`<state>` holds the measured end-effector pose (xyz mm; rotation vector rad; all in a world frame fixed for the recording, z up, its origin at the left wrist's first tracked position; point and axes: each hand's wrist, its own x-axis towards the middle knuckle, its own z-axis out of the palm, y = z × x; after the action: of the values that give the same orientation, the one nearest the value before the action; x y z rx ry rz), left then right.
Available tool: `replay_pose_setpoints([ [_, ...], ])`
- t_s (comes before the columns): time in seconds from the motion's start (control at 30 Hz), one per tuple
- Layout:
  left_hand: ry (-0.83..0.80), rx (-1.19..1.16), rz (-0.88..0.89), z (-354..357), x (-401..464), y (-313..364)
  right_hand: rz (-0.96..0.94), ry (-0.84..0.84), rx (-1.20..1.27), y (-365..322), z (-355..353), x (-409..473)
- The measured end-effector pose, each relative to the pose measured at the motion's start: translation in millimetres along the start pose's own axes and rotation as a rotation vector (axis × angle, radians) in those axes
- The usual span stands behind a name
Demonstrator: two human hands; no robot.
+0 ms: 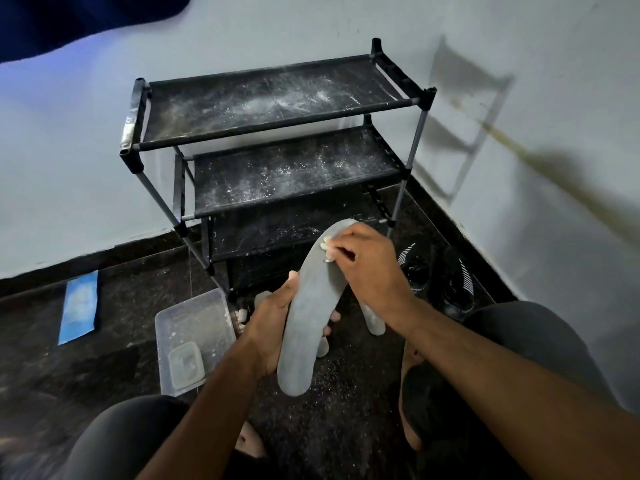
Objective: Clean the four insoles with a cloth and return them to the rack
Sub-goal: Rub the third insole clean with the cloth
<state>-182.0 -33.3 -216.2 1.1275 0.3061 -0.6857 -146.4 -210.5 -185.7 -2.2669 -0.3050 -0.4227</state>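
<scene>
A grey insole [304,317] is being gripped at its middle by the left hand [273,327], in front of the dusty rack [277,140], while a small white cloth [327,249] is being pinched against its toe by the right hand [367,268]. It is bending, apparently light and floppy; support near mid-length is being judged wise.

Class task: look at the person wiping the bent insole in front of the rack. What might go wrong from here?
1. The rack shelves carry white dust, so a returned insole may get dirty again.
2. The right hand presses a small cloth near the tip while the left hand grips midway; the insole could crease.
</scene>
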Motion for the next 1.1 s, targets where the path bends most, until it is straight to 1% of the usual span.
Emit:
replay_pose_setpoints([
  [0.03,-0.019,0.0,-0.016,1.3,-0.1,0.1,0.019,-0.002,-0.016,0.7,-0.3,-0.1],
  [0.07,-0.035,-0.003,-0.017,3.5,-1.0,0.4,0.005,-0.045,-0.04,-0.5,1.3,-3.1],
  [0.13,-0.02,-0.007,0.008,4.7,-0.2,0.2,-0.085,-0.203,-0.052,-7.3,8.5,-15.6],
  [0.2,0.017,-0.051,0.023,3.0,1.2,-0.2,-0.128,-0.374,0.01,-13.5,13.8,-24.8],
  [0.23,0.031,-0.076,0.025,1.3,2.1,-0.5,-0.138,-0.412,0.046,-14.2,15.1,-25.6],
  [0.27,0.032,-0.09,0.027,-0.7,3.1,-0.8,-0.126,-0.395,0.053,-14.6,14.4,-23.0],
  [0.3,0.027,-0.091,0.031,-2.6,4.1,-1.0,-0.105,-0.327,0.047,-12.2,12.2,-17.9],
  [0.33,0.012,-0.085,0.035,-4.4,4.7,-0.9,-0.084,-0.212,0.038,-7.8,8.2,-10.9],
  [0.4,-0.016,-0.069,0.021,-7.0,5.5,-1.1,0.028,-0.001,0.05,1.7,-6.6,4.8],
  [0.47,-0.032,-0.05,0.003,-8.4,7.2,-1.7,0.121,0.086,0.045,10.6,-17.6,12.9],
  [0.5,-0.044,-0.042,-0.002,-9.2,8.1,-2.3,0.137,0.075,0.029,12.2,-18.4,12.9],
  [0.57,-0.069,-0.042,-0.001,-8.0,8.5,-2.4,0.078,-0.027,-0.007,11.0,-11.7,4.1],
  [0.63,-0.044,-0.054,0.02,-7.2,9.3,-2.2,-0.02,-0.211,-0.019,2.6,1.1,-11.7],
  [0.7,0.0,-0.083,0.037,-8.0,10.7,-3.0,-0.078,-0.405,0.003,-5.5,10.9,-22.8],
  [0.73,0.004,-0.102,0.041,-8.3,11.0,-3.2,-0.105,-0.454,0.018,-7.4,12.4,-24.3],
  [0.77,0.005,-0.112,0.046,-8.8,10.7,-3.3,-0.116,-0.44,0.028,-7.2,11.0,-22.1],
  [0.8,0.002,-0.111,0.05,-9.1,10.2,-3.2,-0.121,-0.369,0.021,-4.2,8.4,-17.0],
  [0.83,0.004,-0.103,0.055,-10.2,10.3,-2.9,-0.1,-0.263,0.005,0.9,4.6,-9.7],
  [0.9,-0.007,-0.091,0.062,-10.4,9.1,-1.8,0.0,-0.05,0.011,10.2,-6.5,4.3],
  [0.93,-0.017,-0.09,0.062,-10.4,9.1,-1.7,0.043,-0.001,0.027,13.3,-9.7,7.5],
  [0.97,-0.022,-0.092,0.06,-10.9,9.9,-1.6,0.056,0.0,0.019,14.1,-10.0,7.7],
  [1.0,-0.03,-0.096,0.056,-10.2,9.7,-1.3,0.033,-0.052,-0.017,12.3,-7.6,4.4],
  [1.1,-0.005,-0.104,0.05,-7.1,8.8,-0.9,-0.048,-0.308,-0.073,2.1,6.4,-15.7],
])
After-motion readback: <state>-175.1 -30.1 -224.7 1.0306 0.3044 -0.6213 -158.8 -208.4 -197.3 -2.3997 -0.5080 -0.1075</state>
